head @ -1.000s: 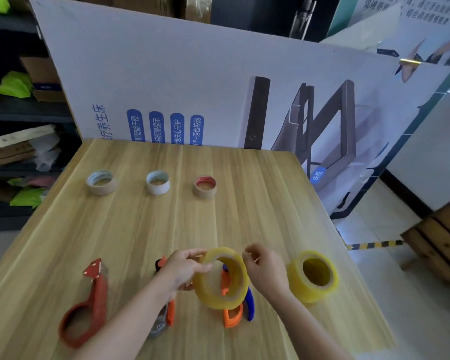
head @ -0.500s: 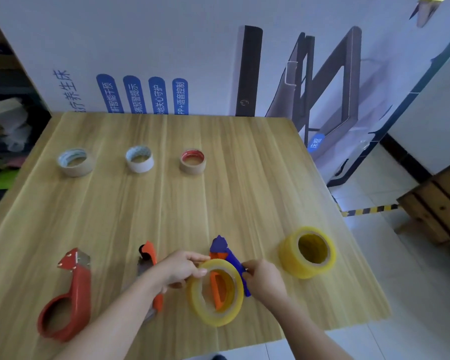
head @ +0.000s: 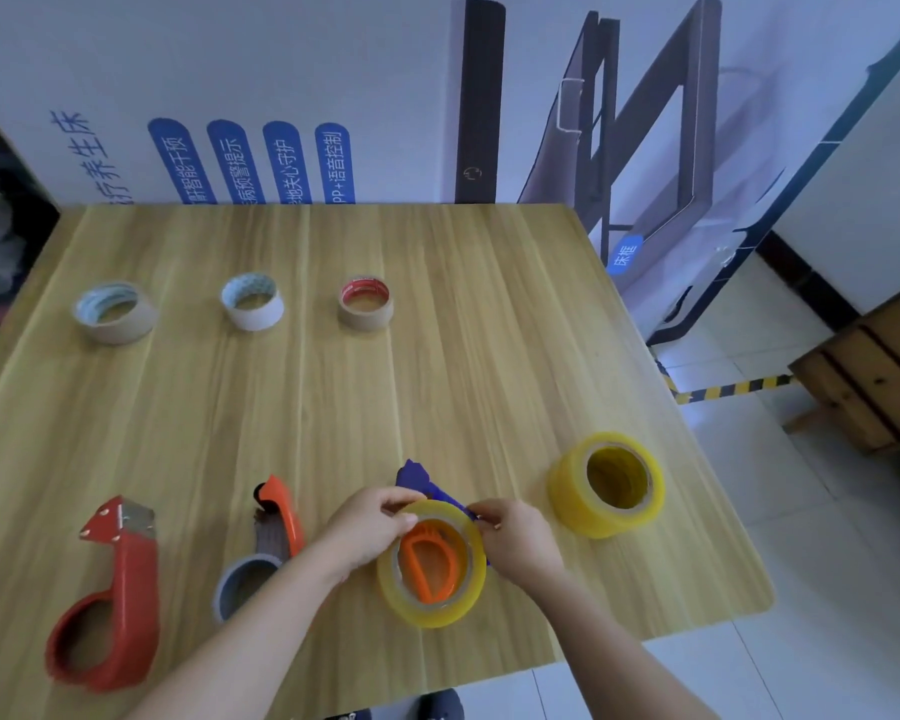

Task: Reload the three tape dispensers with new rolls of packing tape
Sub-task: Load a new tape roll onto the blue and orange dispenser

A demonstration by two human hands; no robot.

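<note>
My left hand (head: pixel 370 527) and right hand (head: pixel 515 543) are both gripping the top rim of a glossy translucent yellow tape roll (head: pixel 432 613), fingers curled and pinching it from either side. The roll is sitting around the orange ribbed hub (head: pixel 430 561) of the blue dispenser (head: pixel 411 475), near the front edge of the tabletop (head: pixel 437 381). Only the dispenser's blue pointed tip is showing; the rest is lying hidden under roll and hands. A second full yellow roll (head: pixel 572 496) is lying flat just to the right. To the left are lying an orange-and-grey dispenser (head: pixel 276 532) and a red dispenser (head: pixel 120 579) with a metal toothed plate, both loop-handled. Three nearly bare cardboard cores (head: pixel 253 301) are sitting in a row farther back. The tabletop is pale wood-grain laminate. A printed white poster board (head: pixel 333 70) is standing behind it, with pale floor tiles (head: pixel 801 511) and a wooden crate (head: pixel 874 376) at right, the crate cut off by the frame. I cannot tell whether my right fingers are pinching the tape's loose end.
</note>
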